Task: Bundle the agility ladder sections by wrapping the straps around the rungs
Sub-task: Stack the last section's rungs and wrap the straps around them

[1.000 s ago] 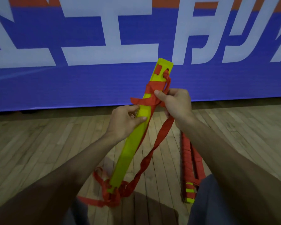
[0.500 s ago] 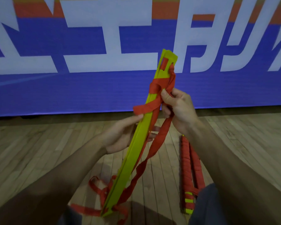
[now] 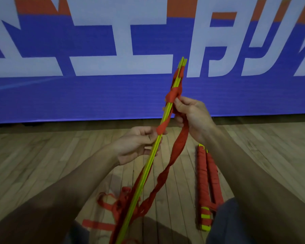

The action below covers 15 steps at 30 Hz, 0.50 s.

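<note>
Head view: your stack of flat yellow plastic ladder rungs [image 3: 149, 166] is edge-on to you now; a second ago its broad face showed. It is tilted, its top against the blue banner with white letters [image 3: 95, 95]. Your left hand [image 3: 134, 144] has its fingers [image 3: 144, 133] curled, pinching the rungs at the lower turn of the red fabric strap [image 3: 180, 143]. Your right hand [image 3: 194, 117], higher up, grips the strap against the rungs. Slack hangs from it toward the wooden floor [image 3: 42, 155]. A strap-wrapped bundle [image 3: 203, 176] lies on the floor to the right, unmoved.
</note>
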Motion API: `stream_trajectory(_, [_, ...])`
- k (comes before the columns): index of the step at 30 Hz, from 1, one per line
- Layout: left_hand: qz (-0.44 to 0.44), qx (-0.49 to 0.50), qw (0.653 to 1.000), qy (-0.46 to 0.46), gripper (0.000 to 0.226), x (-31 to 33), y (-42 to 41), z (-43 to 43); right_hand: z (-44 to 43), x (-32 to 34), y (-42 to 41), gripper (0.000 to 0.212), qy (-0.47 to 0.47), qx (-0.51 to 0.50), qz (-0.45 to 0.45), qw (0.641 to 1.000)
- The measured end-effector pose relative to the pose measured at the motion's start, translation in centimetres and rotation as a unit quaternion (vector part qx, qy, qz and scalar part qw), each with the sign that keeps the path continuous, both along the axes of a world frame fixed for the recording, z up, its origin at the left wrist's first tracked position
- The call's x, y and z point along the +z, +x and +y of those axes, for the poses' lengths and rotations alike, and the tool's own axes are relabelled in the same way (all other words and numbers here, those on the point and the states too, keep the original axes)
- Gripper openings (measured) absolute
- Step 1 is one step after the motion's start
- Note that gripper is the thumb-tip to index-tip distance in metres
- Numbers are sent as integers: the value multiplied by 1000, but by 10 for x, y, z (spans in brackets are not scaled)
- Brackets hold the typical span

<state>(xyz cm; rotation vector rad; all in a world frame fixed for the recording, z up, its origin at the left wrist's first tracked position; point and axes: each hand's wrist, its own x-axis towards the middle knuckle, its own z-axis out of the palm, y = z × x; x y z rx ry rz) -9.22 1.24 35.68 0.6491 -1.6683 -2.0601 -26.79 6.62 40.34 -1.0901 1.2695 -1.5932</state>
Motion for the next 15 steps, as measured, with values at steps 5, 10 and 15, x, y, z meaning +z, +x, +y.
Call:
stream_trajectory(5, [-78,165,979,-90,30,2,-1,-5,2,-2,3,31,69,-64,79,992])
stream_trajectory(10, [-47,288,948,-125,24,2,-3,-9,5,0,6,35,104,-72,87,988])
stream_trajectory(15, [-84,335,919,-192,28,5,0,-12,8,5,3,31,159,-3,3,987])
